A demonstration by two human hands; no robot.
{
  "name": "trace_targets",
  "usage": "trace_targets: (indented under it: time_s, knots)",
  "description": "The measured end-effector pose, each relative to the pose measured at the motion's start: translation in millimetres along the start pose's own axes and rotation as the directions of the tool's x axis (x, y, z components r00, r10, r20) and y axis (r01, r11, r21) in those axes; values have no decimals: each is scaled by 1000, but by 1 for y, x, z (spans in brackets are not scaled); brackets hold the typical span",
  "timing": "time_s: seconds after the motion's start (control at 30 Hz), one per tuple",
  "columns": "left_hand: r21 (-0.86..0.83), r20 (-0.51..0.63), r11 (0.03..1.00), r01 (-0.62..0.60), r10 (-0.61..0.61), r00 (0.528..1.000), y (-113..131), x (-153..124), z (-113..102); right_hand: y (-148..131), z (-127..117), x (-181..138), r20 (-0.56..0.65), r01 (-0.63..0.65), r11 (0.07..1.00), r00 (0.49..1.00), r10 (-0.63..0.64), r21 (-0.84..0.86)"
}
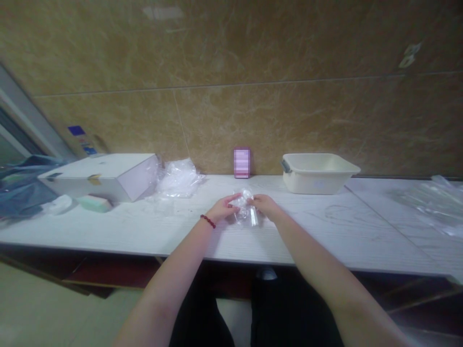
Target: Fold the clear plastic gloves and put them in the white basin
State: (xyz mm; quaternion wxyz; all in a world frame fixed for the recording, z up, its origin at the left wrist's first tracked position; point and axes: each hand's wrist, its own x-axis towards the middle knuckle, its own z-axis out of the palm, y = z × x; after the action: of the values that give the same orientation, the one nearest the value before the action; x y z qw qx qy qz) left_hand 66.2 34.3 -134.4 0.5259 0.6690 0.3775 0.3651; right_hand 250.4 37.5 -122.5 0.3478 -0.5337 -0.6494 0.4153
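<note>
Both hands meet over a clear plastic bag (pixel 243 212) at the middle of the white table, near its front edge. My left hand (pixel 224 208) has its fingers closed on the left side of the bag; a dark red bead bracelet circles that wrist. From the right, my right hand (pixel 263 205) pinches the bag's upper right part. Small whitish, shiny contents show through the plastic, with a pale tube-like piece (pixel 254 217) at the lower right. What exactly these contents are is too blurred to tell.
A phone-like device (pixel 242 163) leans on the tiled wall. To its right stands a cream plastic basin (pixel 320 174). Clear plastic bags (pixel 437 202) lie far right. At left are a white box (pixel 104 176), more clear bags (pixel 180 178), a tape roll (pixel 60 205) and a pale green block (pixel 94 203).
</note>
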Motion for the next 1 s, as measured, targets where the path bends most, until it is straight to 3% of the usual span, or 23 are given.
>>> trace_targets:
  time_s: [0.2, 0.47, 0.73, 1.0]
  knots:
    - [18, 63, 1000, -17, 16, 998, 3, -2, 0, 2, -1, 0, 121, -109, 974, 989, 86, 201]
    - [-13, 116, 1000, 9, -7, 993, 10, -5, 2, -14, -3, -12, 340, -312, 804, 929, 147, 506]
    - [-169, 11, 983, -74, 77, 997, 2, 0, 1, -10, -5, -8, 330, -340, 746, 929, 170, 572]
    - [-112, 19, 994, 11, -9, 1000, 0, 0, 1, -11, -6, -8, 350, -338, 669, 929, 122, 662]
